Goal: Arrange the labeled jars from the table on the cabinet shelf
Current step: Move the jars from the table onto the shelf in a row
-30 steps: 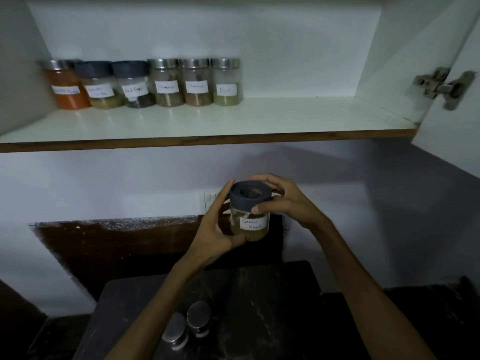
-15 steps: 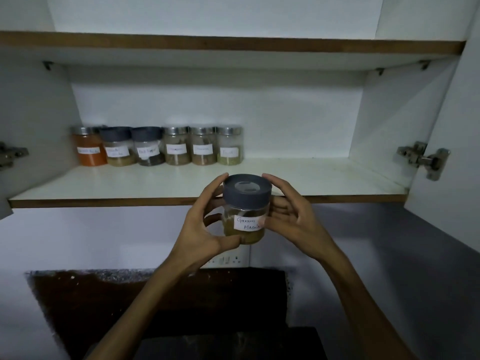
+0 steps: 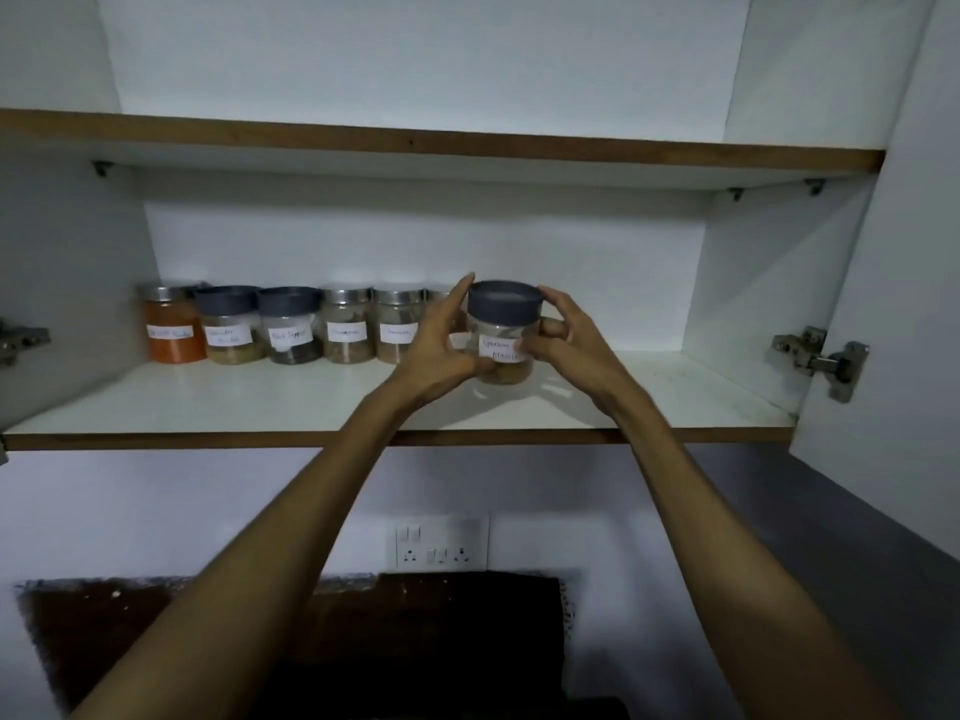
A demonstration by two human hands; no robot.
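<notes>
**Seventh jar at the end of the row: where the placement could slip**

The person holds a grey-lidded jar (image 3: 503,332) between both hands over the lower shelf (image 3: 291,402), at the right end of a row of labelled jars standing along the far wall. The left hand (image 3: 441,345) curls round the jar's left side with the index finger raised beside the lid; the right hand (image 3: 563,337) wraps the right side, thumb across the label. Whether the base already rests on the shelf or hangs just above it cannot be told from this view.

The row runs from an orange jar (image 3: 175,324) at the far left through two grey-lidded jars (image 3: 260,327) to steel-lidded ones, and the last steel-lidded jar (image 3: 444,298) is almost wholly hidden behind the left hand. That is the main risk: the left fingers sit between the held jar and its neighbour, so sliding the jar leftward could pinch them or knock the neighbour into the rest of the row.

If both hands let go before the base is flat, the jar could rock or tip. It also sits nearer the shelf's front edge than the row does, so it probably needs pushing back; a hasty shove could skew the label away from the front
</notes>
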